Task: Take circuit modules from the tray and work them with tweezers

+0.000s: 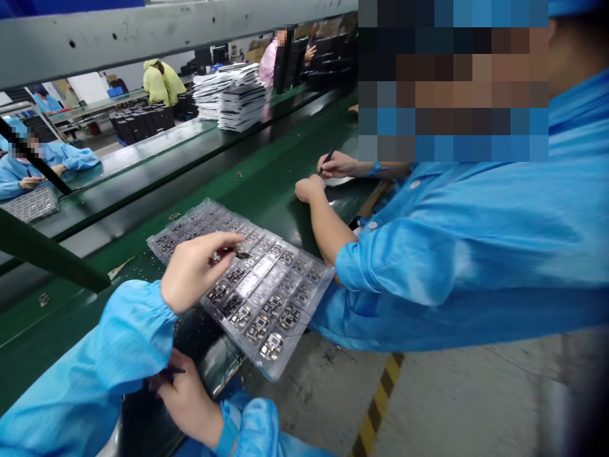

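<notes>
1. Clock centred on the clear tray (285,363), 12 at picture top. Tray slanted from 10 to 5 o'clock on the green bench (271,197), lower corner overhanging the floor (438,393). Probably angled so that all pockets can be reached.
2. Left hand (198,270) at 9 o'clock, over the tray. Small part (243,255) pinched by thumb and fingertips near tray centre; small contact likely used to spare its detail.
3. Right hand (190,400) at 7 o'clock, off the tray, curled round a dark pen-like tool (175,369). Held low, presumably so the pockets are not blocked. Hands well apart.
4. Small part: dark, mostly covered by fingers; finer detail cannot be told.
5. Boards (272,346) in pockets: roughly square, silvery, black and gold patches. Middle pockets washed by glare.
6. Loose piece (44,299) on bench at 9. Co-worker's hands (311,188) at 1, bent round a dark tool (327,158).
</notes>
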Demonstrator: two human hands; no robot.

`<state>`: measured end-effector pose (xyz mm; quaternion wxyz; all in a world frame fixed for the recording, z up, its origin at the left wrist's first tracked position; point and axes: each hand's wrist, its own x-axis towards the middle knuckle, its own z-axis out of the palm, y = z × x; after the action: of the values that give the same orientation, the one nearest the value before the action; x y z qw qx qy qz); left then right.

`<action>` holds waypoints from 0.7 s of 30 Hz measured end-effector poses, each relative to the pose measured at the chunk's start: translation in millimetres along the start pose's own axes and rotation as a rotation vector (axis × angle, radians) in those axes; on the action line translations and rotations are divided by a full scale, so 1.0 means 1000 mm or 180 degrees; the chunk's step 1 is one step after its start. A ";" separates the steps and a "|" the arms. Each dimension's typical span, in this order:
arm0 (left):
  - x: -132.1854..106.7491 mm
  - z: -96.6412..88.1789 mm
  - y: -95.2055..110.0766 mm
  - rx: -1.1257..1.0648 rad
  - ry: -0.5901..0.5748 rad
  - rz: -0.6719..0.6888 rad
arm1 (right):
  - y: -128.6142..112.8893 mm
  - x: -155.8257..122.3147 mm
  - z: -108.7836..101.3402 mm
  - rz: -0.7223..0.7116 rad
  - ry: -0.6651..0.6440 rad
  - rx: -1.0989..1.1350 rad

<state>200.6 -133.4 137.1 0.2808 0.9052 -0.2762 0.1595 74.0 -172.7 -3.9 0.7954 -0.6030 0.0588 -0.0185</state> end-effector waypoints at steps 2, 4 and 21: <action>-0.019 -0.023 0.000 0.0030 0.0417 -0.0191 | 0.001 -0.001 -0.001 0.0017 -0.0123 0.0012; -0.046 -0.042 -0.005 0.0280 0.0806 -0.0430 | 0.002 -0.001 -0.001 0.0089 -0.0337 0.0078; -0.282 -0.019 -0.021 0.1754 0.0703 -0.0401 | 0.022 -0.018 0.048 0.1370 -0.1559 0.0638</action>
<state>-14.2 8.5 18.2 0.0624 0.9399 -0.1336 0.3081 60.8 -118.7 -10.7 0.8268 -0.4821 -0.0102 0.2895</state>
